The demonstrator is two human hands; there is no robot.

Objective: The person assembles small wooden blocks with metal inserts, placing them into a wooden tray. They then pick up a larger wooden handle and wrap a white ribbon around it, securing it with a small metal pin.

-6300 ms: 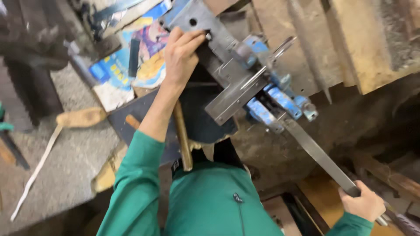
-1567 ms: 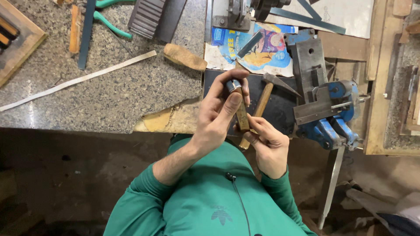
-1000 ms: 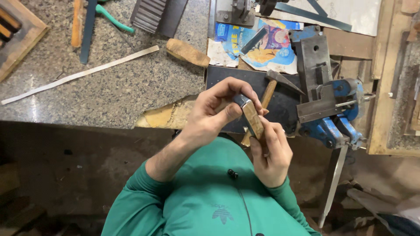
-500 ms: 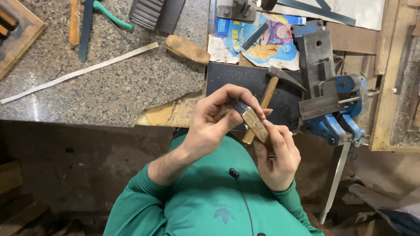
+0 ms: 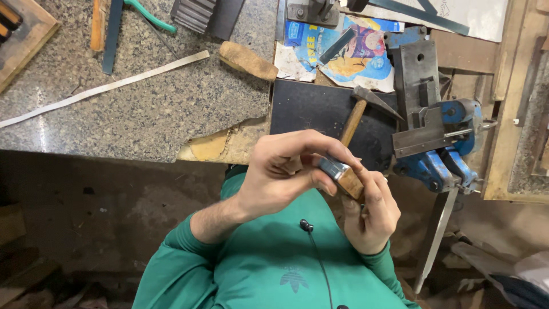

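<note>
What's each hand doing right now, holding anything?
Left hand: closed, fingers pinching the small wood-and-metal piece.
Right hand: closed around the same piece from below.

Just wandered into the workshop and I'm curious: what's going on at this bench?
A person in a green top holds a small wooden block with a metal end in both hands, close to the chest. The left hand grips it from above, and the right hand supports it from below. On the bench ahead lie a hammer on a dark mat and a blue vise at the edge. Neither is being touched.
</note>
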